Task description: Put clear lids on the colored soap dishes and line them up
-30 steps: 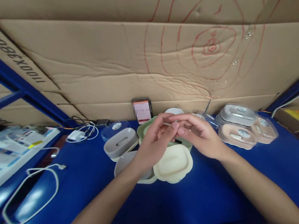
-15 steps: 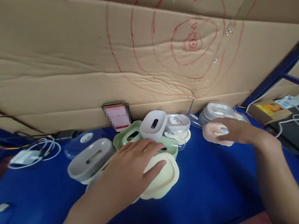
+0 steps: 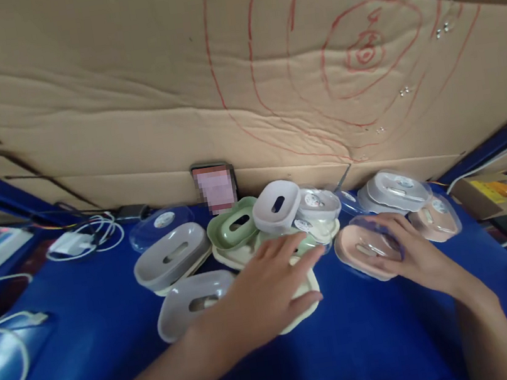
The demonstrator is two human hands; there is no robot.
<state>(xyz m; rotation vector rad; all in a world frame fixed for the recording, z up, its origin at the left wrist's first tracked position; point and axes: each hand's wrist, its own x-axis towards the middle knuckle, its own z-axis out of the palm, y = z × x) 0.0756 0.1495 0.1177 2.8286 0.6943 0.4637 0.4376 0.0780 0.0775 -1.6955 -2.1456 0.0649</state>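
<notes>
My right hand (image 3: 415, 254) has its fingers and thumb closed around the clear lid (image 3: 387, 237) over a pink soap dish (image 3: 359, 244) on the right. The lid sits slightly askew on the dish. My left hand (image 3: 268, 289) is open, fingers spread above a cream scalloped tray (image 3: 312, 308), which it partly hides. Beside its wrist lies a grey soap dish (image 3: 176, 312) with a drain slot. Behind are a green dish (image 3: 222, 233), a pale grey dish (image 3: 267, 204) and another grey dish (image 3: 160, 264) resting on a cream piece.
A blue cover (image 3: 262, 373) lines the table. At the back right stand a lidded grey dish (image 3: 396, 191) and another pink dish (image 3: 434, 220). A phone (image 3: 218, 189) leans against the cardboard wall (image 3: 122, 76). White cables (image 3: 103, 235) lie left; a small box (image 3: 487, 196) sits right.
The view has turned left. My right hand has drawn the pink dish with its lid nearer, uncovering a second pink dish behind. My left hand stays spread over the cream tray.
</notes>
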